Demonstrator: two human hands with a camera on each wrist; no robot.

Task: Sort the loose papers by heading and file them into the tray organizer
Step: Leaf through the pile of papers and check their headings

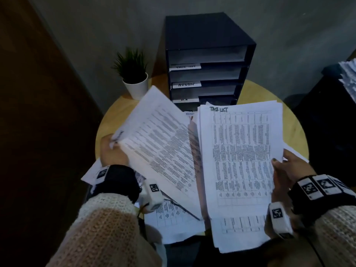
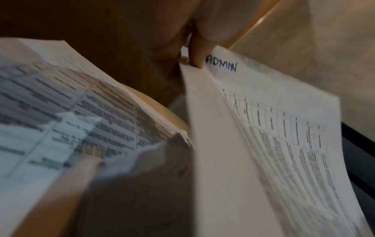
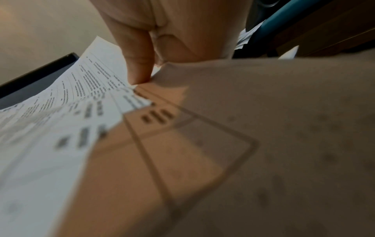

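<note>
My left hand pinches the top corner of a sheet headed ADMIN, lifted and tilted over the table; the left wrist view shows the ADMIN sheet held at its corner. My right hand grips the right edge of a thick stack of papers whose top page is headed TASK LIST. In the right wrist view the thumb presses on that stack. The dark tray organizer stands at the back of the table, with slots labelled TASK LIST, ADMIN and a third label partly hidden.
More loose sheets lie on the round wooden table under my hands. A small potted plant stands left of the organizer. Another pile of paper sits on dark furniture at the right edge.
</note>
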